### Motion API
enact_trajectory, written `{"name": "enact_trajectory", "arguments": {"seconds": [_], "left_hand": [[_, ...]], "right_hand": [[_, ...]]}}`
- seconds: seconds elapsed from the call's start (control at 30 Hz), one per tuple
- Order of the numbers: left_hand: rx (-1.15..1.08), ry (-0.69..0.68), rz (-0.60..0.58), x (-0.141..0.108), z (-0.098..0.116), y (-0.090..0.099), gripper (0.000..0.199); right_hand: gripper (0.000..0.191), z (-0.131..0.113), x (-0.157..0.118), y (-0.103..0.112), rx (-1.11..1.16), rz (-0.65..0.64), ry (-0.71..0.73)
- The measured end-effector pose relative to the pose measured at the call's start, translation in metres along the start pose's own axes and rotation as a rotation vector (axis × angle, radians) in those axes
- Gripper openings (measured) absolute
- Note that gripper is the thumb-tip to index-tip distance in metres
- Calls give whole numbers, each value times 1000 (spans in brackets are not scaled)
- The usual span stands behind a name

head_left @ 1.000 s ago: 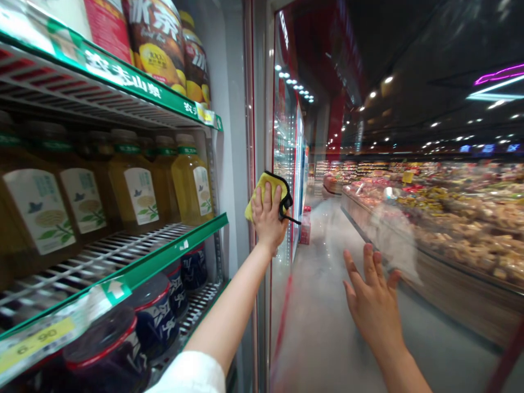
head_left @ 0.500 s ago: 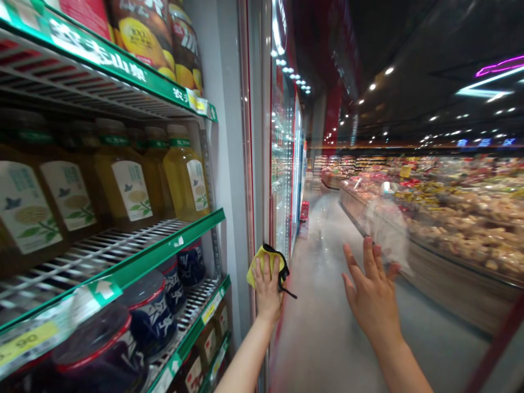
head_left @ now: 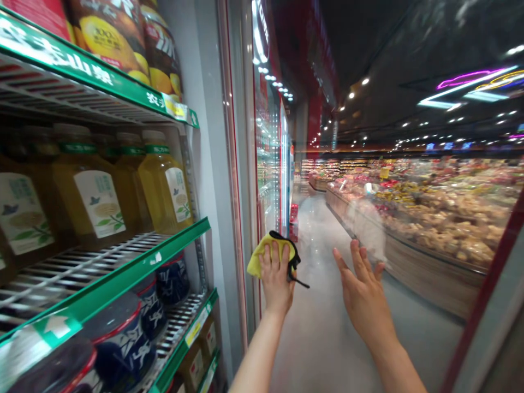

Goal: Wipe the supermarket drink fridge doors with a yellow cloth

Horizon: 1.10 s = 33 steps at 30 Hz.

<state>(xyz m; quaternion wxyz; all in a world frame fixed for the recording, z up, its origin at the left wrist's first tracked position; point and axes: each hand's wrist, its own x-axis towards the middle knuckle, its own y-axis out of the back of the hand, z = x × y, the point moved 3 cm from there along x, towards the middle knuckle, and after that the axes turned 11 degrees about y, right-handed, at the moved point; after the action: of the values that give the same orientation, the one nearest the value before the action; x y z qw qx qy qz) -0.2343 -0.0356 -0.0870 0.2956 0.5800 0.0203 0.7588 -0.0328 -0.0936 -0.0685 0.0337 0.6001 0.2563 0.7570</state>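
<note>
My left hand (head_left: 278, 278) has a yellow cleaning cloth (head_left: 257, 258) with a black edge under its fingers, and a short black cord hangs from the cloth's right side. The cloth is held up just right of the cooler's upright frame (head_left: 239, 218), apparently flat against a transparent door pane. To the right, my right hand (head_left: 365, 297) is raised with fingers spread and holds nothing. Whether its palm touches the pane cannot be made out. A dark red door edge (head_left: 487, 289) slants down at the far right.
Left of me, wire shelves with green edge strips (head_left: 135, 278) hold yellow drink bottles (head_left: 164, 185) and dark blue-labelled bottles (head_left: 126, 333). Beyond the pane run a grey floor aisle (head_left: 315, 327) and a long produce display (head_left: 429, 218). Other lit coolers (head_left: 270, 158) line the aisle's left side.
My left hand and the cloth have shifted slightly right, away from the frame. My right hand has moved a little left in view. The shelves have slid left as the view turned.
</note>
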Motion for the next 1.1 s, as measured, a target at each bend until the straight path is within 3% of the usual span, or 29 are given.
{"name": "enact_trajectory", "arguments": {"seconds": [0.1, 0.17, 0.23, 0.3, 0.37, 0.43, 0.5, 0.6, 0.67, 0.73, 0.83, 0.9, 0.97, 1.03, 1.1], "left_hand": [[-18, 89, -1, -23, -18, -8, 85], [-58, 154, 24, -10, -13, -5, 80], [-81, 184, 57, 17, 9, 2, 78], [-66, 141, 55, 42, 39, 7, 80], [-29, 33, -1, 49, 67, 7, 83], [10, -126, -102, 35, 83, 1, 87], [47, -226, -186, 8, 81, -7, 88], [92, -107, -177, -21, 56, -18, 84], [71, 27, -119, -19, 45, -21, 79], [11, 156, -41, -1, 50, -21, 74], [-54, 250, 49, 31, 80, -17, 70], [-41, 203, 50, 40, 102, -16, 70], [-7, 71, -7, 31, 113, -18, 74], [26, -90, -100, 10, 107, -22, 77], [58, -165, -172, -11, 87, -25, 78]], "right_hand": [[78, 4, 0, -1, 25, -15, -7], [81, 5, 1, -1, 49, -15, -5], [83, 7, 2, -1, 85, -5, 4], [83, 11, 2, 1, 132, 7, 21], [79, 18, 1, 5, 181, 23, 45], [73, 26, -2, 13, 191, 64, 69], [70, 38, -7, 24, 114, 112, 59], [79, 56, -16, 36, -82, 82, -68], [90, 67, -22, 38, -131, 7, -154], [98, 73, -25, 36, -109, -45, -187], [101, 78, -27, 32, -64, -66, -189], [100, 81, -27, 31, -43, -72, -182], [98, 83, -26, 32, -28, -83, -177], [96, 85, -26, 33, -20, -95, -175], [94, 88, -25, 33, -16, -102, -174]]}}
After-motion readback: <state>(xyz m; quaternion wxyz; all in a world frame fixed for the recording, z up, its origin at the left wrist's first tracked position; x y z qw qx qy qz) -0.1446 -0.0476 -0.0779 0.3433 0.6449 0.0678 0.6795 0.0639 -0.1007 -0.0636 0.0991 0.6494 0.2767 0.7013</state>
